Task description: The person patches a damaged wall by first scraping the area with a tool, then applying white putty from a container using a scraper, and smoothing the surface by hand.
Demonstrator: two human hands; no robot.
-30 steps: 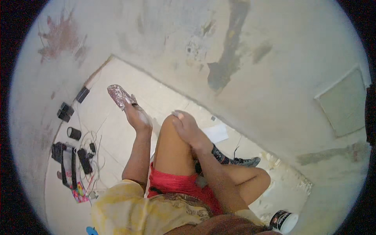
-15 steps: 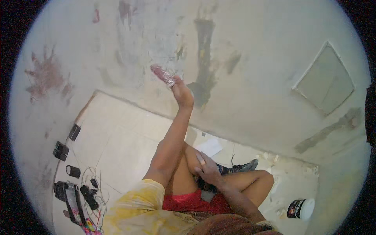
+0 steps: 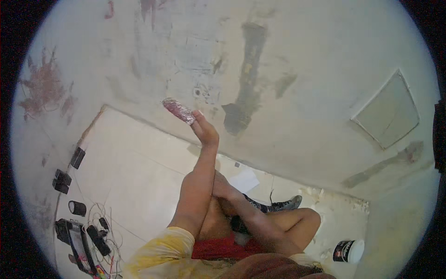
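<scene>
a flat oblong tool [image 3: 178, 110], dull red and smeared with white, shows in front of the wall [image 3: 316, 60], just left of a small round hole in a pale patch; whether it touches the wall i cannot tell. the left hand [image 3: 205, 130] holds it at its near end, the fingers closed narrowly around that end and partly hidden. the right hand [image 3: 223, 187] rests on the raised knee, partly covered by the left forearm, so how far its fingers are spread i cannot tell.

beyond the knee, a white sheet [image 3: 245, 181] lies on the floor [image 3: 134, 162] near the foot of the wall, with a dark shoe [image 3: 287, 203] to its right.

of the containers, a black bucket [image 3: 343, 251] with a white end stands out at the lower right; what is in it cannot be seen. at the far left, a short black cylinder [image 3: 77, 208] shows a pale end, its inside too small to read. below it are tangled cables [image 3: 115, 242] and a black power strip [image 3: 98, 240].
</scene>
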